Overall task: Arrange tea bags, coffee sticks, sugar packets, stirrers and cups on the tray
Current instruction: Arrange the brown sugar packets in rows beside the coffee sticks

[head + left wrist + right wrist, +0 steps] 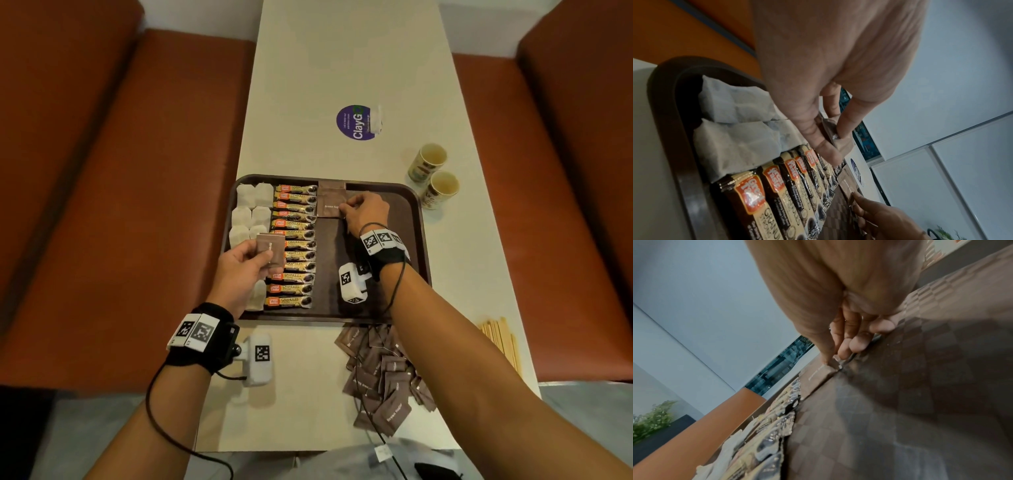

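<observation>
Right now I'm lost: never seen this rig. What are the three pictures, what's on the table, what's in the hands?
No machine here: a person works with two bare hands, wearing a camera on the head and one on each wrist. The wide picture is the head view, looking down. The other two look along each hand at its fingers.

On the table lies a brown tray. In it, from the left: white tea bags, a column of coffee sticks, then the first sugar packets. Off the tray: a heap of sugar packets near the person, wooden stirrers on the right, two paper cups farther right.

The left hand holds a sugar packet above the coffee sticks. The right hand pinches the edge of a packet at the tray's far end.
</observation>
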Demonstrator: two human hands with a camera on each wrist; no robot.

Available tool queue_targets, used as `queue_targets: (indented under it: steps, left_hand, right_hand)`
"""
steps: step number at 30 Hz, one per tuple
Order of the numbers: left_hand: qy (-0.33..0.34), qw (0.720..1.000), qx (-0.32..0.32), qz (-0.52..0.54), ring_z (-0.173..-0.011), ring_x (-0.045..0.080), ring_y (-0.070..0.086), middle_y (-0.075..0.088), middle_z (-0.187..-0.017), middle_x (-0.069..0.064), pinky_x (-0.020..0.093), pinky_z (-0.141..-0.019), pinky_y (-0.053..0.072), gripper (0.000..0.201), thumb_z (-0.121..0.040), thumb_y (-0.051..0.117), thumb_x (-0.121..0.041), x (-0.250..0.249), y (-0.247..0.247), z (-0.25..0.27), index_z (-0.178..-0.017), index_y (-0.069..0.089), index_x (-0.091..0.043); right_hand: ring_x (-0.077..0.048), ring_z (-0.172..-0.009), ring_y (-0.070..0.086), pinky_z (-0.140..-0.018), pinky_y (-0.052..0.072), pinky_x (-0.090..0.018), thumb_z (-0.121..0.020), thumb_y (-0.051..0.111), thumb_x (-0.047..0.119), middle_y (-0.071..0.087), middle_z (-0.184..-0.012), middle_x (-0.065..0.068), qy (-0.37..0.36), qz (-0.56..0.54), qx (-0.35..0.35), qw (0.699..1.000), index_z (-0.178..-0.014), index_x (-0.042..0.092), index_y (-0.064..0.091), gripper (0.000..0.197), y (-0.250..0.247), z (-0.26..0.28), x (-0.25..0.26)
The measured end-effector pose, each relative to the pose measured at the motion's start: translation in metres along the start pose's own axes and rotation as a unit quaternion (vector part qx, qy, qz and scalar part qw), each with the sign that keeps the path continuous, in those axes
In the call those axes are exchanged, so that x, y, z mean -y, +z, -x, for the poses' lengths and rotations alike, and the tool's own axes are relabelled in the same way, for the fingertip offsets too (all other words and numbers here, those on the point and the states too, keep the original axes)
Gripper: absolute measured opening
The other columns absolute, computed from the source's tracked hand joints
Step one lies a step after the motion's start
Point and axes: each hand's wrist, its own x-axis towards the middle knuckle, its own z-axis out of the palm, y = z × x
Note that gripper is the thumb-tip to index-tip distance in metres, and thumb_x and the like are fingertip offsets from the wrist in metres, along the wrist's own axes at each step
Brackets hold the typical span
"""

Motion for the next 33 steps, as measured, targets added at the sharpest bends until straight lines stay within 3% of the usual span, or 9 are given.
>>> queue_targets:
  steps: [3,6,9,14,18,21,24,27,33]
  left_hand:
    - [0.001,1.0,-0.003,0.012,-0.097,0.029,0.076,0.073,-0.115,0.014,0.026,-0.076,0.063,0.022,-0.099,0.062,0.003,-0.001,0.0,0.002,-0.118,0.068,-0.006]
    - [0.005,1.0,-0.004,0.026,-0.09,0.023,0.077,0.075,-0.108,0.012,0.024,-0.072,0.063,0.022,-0.097,0.064,0.005,-0.003,0.001,0.005,-0.113,0.067,-0.009]
    - [0.005,1.0,-0.001,0.028,-0.086,0.022,0.077,0.077,-0.105,0.012,0.025,-0.073,0.063,0.02,-0.096,0.065,0.004,-0.003,0.003,0.006,-0.11,0.068,-0.01]
    - [0.012,1.0,0.001,0.026,-0.088,0.028,0.076,0.077,-0.107,0.018,0.028,-0.074,0.063,0.021,-0.096,0.069,-0.002,-0.001,0.003,0.008,-0.118,0.068,-0.002]
    - [0.004,0.999,0.0,0.038,-0.091,0.027,0.078,0.077,-0.105,0.016,0.03,-0.07,0.064,0.016,-0.098,0.068,-0.006,-0.004,0.003,0.012,-0.114,0.065,-0.003]
    - [0.005,1.0,-0.01,0.0,-0.091,0.026,0.078,0.08,-0.099,0.01,0.033,-0.07,0.065,0.013,-0.1,0.068,-0.013,-0.005,0.002,0.013,-0.112,0.066,-0.01]
    - [0.055,0.995,-0.041,-0.069,-0.078,0.019,0.075,0.076,-0.094,0.005,0.031,-0.063,0.059,0.01,-0.098,0.072,-0.018,-0.004,-0.001,0.012,-0.108,0.07,-0.017]
    - [0.08,0.993,-0.058,-0.062,-0.068,0.017,0.066,0.072,-0.087,0.011,0.029,-0.056,0.053,0.011,-0.095,0.074,-0.013,-0.002,-0.004,0.011,-0.106,0.071,-0.012]
    - [0.038,0.995,-0.054,0.07,-0.085,0.029,0.078,0.078,-0.098,0.021,0.028,-0.073,0.064,0.021,-0.098,0.069,-0.009,0.0,-0.004,0.012,-0.116,0.062,0.001]
  right_hand:
    - [-0.014,-0.088,0.065,-0.085,0.049,-0.024,-0.089,0.071,0.026,0.071,-0.095,-0.001,-0.015,-0.023,-0.027,0.999,-0.095,0.017,0.071,0.011,-0.003,0.008,-0.001]
    - [-0.008,-0.082,0.062,-0.081,0.049,-0.022,-0.092,0.067,0.021,0.07,-0.091,0.005,-0.08,-0.039,-0.02,0.996,-0.096,0.017,0.072,0.008,-0.007,0.031,0.007]
    - [0.0,-0.083,0.06,-0.069,0.043,-0.009,-0.094,0.068,0.027,0.067,-0.095,0.008,-0.137,-0.068,0.079,0.985,-0.102,0.019,0.071,0.012,-0.007,0.064,0.021]
    - [0.0,-0.082,0.06,-0.069,0.045,-0.013,-0.093,0.068,0.041,0.068,-0.092,0.007,-0.204,-0.053,0.194,0.958,-0.106,0.023,0.073,0.022,0.004,0.102,0.035]
    - [-0.005,-0.085,0.061,-0.073,0.045,-0.018,-0.092,0.07,0.026,0.068,-0.091,0.005,-0.211,-0.049,0.198,0.956,-0.102,0.022,0.072,0.011,0.012,0.109,0.035]
    - [-0.004,-0.09,0.062,-0.074,0.045,-0.013,-0.094,0.067,0.018,0.069,-0.093,0.007,-0.224,-0.063,0.206,0.95,-0.102,0.024,0.074,0.012,0.013,0.11,0.037]
    - [0.003,-0.088,0.058,-0.071,0.041,-0.006,-0.095,0.067,0.019,0.069,-0.093,0.01,-0.239,-0.059,0.218,0.944,-0.103,0.024,0.075,0.012,0.011,0.111,0.04]
    - [0.001,-0.082,0.06,-0.068,0.044,-0.009,-0.094,0.069,0.025,0.066,-0.087,0.01,-0.226,-0.076,0.198,0.951,-0.105,0.024,0.073,0.012,0.015,0.113,0.038]
    - [-0.008,-0.082,0.064,-0.067,0.043,-0.012,-0.093,0.07,0.036,0.07,-0.089,0.003,-0.194,-0.081,0.185,0.96,-0.106,0.021,0.07,0.02,0.024,0.119,0.025]
